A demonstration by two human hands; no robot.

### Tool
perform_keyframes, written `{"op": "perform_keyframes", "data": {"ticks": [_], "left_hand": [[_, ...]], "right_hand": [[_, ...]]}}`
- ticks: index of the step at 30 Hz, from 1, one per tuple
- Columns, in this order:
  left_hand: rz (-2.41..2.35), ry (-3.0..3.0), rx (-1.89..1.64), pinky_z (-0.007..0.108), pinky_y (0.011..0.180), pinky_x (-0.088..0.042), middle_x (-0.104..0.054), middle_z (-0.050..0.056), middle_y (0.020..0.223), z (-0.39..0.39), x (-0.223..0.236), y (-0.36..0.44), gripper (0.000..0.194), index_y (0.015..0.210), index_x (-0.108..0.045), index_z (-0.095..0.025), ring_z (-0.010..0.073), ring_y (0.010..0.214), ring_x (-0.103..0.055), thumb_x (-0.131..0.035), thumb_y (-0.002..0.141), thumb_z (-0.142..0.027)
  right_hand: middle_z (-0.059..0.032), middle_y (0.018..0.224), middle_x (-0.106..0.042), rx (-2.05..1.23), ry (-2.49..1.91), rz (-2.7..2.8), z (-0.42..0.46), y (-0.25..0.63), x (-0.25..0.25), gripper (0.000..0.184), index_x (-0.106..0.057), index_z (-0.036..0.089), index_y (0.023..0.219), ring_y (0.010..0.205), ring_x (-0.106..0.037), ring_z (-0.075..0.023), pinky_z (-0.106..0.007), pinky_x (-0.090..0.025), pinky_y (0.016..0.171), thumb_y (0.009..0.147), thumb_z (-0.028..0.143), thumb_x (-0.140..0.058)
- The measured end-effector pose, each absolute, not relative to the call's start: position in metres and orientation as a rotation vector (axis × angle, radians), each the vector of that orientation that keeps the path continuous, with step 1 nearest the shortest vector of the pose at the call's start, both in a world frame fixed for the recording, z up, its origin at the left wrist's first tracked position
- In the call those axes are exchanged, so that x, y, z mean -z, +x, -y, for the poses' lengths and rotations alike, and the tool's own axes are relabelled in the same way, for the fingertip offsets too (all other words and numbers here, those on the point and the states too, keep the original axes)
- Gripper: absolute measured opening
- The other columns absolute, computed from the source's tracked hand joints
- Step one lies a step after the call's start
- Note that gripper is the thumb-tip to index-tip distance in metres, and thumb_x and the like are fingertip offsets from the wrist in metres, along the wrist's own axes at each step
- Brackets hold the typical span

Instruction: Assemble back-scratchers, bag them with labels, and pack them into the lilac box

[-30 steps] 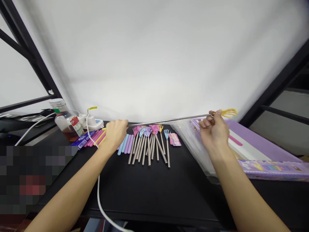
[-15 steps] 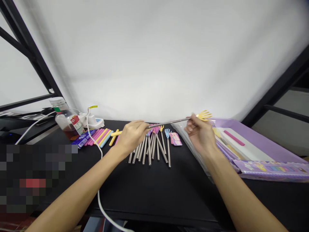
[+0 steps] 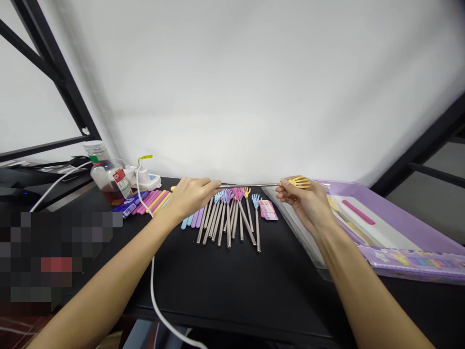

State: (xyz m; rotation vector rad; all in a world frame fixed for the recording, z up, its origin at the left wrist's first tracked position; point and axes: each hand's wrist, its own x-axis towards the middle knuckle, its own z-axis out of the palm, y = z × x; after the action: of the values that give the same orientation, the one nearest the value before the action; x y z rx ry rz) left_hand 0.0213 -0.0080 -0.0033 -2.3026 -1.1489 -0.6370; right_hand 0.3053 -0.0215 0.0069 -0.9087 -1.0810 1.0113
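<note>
At the near edge, a white cable (image 3: 160, 310) is hanging over the front of the black tabletop (image 3: 232, 281). Farther in, a cluster of steel-shafted back scratchers (image 3: 228, 228) is lying with plain rod ends pointing toward the person and pink, purple, blue and yellow hand-shaped heads pointing away. To the right, a purple tray (image 3: 395, 213) with a printed front edge is resting beside a clear plastic bag (image 3: 300, 232); a pink grip tube (image 3: 359, 212) is lying inside it.

Above the heads of the cluster, a yellow-headed back scratcher (image 3: 250, 185) is stretching nearly level between both hands, clear of the tabletop. The left hand (image 3: 191, 196) is closing its fingers around the shaft's left part, palm down, hiding the section beneath. The right hand (image 3: 308, 201) is pinching the neck just below the yellow head between thumb and fingers, its other fingers loosely curling.

A pink printed card (image 3: 268, 210) is lying between the cluster and the bag. Light-blue and purple grip tubes (image 3: 192, 220) are lying left of the rods; pink and yellow ones (image 3: 154, 201) are lying near a blue packet (image 3: 128, 205). Beyond, a jar of brown liquid (image 3: 109, 179) is standing near a white power strip (image 3: 151, 182), and a white wall (image 3: 232, 97) is rising behind everything.
</note>
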Motion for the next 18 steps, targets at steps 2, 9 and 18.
{"op": "perform_keyframes", "data": {"ticks": [2, 9, 18], "left_hand": [[1.065, -2.316, 0.635, 0.025, 0.055, -0.039, -0.074, 0.005, 0.082, 0.010, 0.007, 0.032, 0.035, 0.107, -0.069, -0.021, 0.0168, 0.069, -0.069, -0.040, 0.105, -0.039], [0.967, -2.336, 0.673, 0.025, 0.052, -0.034, -0.071, 0.004, 0.074, 0.020, 0.016, 0.059, 0.034, 0.108, -0.069, -0.020, 0.0164, 0.062, -0.066, -0.039, 0.105, -0.037], [0.966, -2.303, 0.645, 0.026, 0.054, -0.032, -0.068, 0.003, 0.075, 0.017, 0.006, 0.068, 0.028, 0.112, -0.065, -0.021, 0.0166, 0.065, -0.066, -0.041, 0.105, -0.034]], "right_hand": [[-0.0067, 0.069, -0.072, -1.035, -0.920, 1.250, 0.025, 0.295, -0.003, 0.036, -0.068, 0.014, 0.078, 0.054, -0.066, -0.0144, -0.024, -0.053, 0.052, 0.064, 0.039, -0.089], [-0.0005, 0.061, -0.065, -1.015, -0.919, 1.622, 0.036, 0.269, 0.004, 0.037, -0.062, 0.017, 0.075, 0.044, -0.056, -0.0110, -0.025, -0.046, 0.046, 0.078, 0.051, -0.076], [0.0002, 0.061, -0.065, -1.080, -0.904, 1.428, 0.034, 0.266, 0.004, 0.040, -0.062, 0.016, 0.075, 0.046, -0.057, -0.0108, -0.023, -0.044, 0.046, 0.071, 0.052, -0.080]]}}
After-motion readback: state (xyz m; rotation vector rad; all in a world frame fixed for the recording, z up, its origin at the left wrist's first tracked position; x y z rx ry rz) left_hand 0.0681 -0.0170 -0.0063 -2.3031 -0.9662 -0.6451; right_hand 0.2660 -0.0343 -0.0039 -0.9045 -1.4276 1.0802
